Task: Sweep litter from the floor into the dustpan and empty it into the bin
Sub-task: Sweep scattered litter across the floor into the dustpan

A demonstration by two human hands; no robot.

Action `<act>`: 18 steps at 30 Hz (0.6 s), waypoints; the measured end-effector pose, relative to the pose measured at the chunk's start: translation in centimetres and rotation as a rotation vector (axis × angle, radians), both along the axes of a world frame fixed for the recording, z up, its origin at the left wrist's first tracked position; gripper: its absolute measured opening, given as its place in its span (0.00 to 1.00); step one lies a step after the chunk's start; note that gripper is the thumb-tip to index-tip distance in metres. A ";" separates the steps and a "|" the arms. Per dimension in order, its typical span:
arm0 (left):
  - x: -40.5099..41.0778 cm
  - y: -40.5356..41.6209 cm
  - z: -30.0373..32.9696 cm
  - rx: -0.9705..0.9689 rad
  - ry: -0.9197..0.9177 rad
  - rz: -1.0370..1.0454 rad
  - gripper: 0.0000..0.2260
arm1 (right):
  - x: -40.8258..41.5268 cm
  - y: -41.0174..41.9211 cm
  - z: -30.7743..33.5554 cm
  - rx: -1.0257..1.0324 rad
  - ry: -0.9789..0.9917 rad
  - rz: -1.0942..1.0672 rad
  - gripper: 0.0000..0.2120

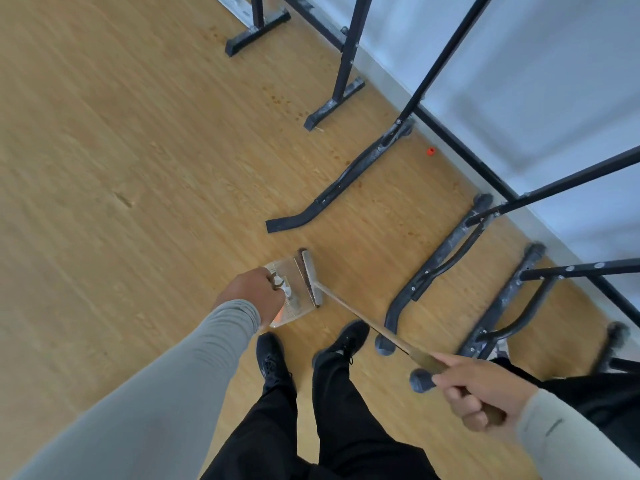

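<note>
The right hand (pixel 474 393) lay nearest the camera, its fingers (pixel 460 398) curled tightly round the end of the broom handle (pixel 349 311), the grey sleeve (pixel 568 441) bent in from the lower right. The handle slanted up and left to the broom head (pixel 310 278), which rested against the open edge of the dustpan (pixel 291 294) on the wooden floor (pixel 121 150). The left arm stretched forward and down, nearly straight, and the left hand (pixel 251 294) gripped the dustpan's handle, fingers wrapped round it. The dustpan sat just ahead of two black shoes (pixel 273 358). Beyond the dustpan, black metal stand feet (pixel 341 183) ran along a white wall (pixel 519 64), and a small red object (pixel 430 151) lay well apart from it by the wall.
</note>
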State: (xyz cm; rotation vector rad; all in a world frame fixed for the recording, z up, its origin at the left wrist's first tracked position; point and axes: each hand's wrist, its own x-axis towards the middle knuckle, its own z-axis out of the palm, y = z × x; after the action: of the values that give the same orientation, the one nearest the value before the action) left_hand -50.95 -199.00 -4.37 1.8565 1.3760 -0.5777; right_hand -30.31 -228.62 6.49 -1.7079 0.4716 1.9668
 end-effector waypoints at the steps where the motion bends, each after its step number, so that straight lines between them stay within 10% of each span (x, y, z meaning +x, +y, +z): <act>1: -0.2 0.1 0.1 -0.020 0.003 0.004 0.08 | 1.2 -1.1 0.6 -0.015 -0.050 -0.046 0.26; 8: -1.4 0.4 0.3 -0.081 0.015 0.010 0.10 | 0.4 2.1 -1.1 -0.190 -0.300 0.352 0.12; 12: -0.9 -0.4 0.0 -0.097 0.023 0.004 0.06 | -2.7 5.1 -8.1 -0.122 -0.447 0.735 0.23; 16: -1.1 -0.2 -0.2 -0.114 0.011 0.012 0.05 | -6.4 7.6 -7.3 -0.158 -0.224 0.224 0.03; 18: -1.4 0.2 -0.2 -0.121 -0.001 -0.001 0.09 | -6.1 7.0 -4.7 -0.125 -0.058 0.069 0.22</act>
State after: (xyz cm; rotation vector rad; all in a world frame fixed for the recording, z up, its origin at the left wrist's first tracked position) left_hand -52.34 -198.85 -4.56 1.7606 1.3101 -0.6467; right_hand -36.44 -221.64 1.79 -1.8759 0.5324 1.9666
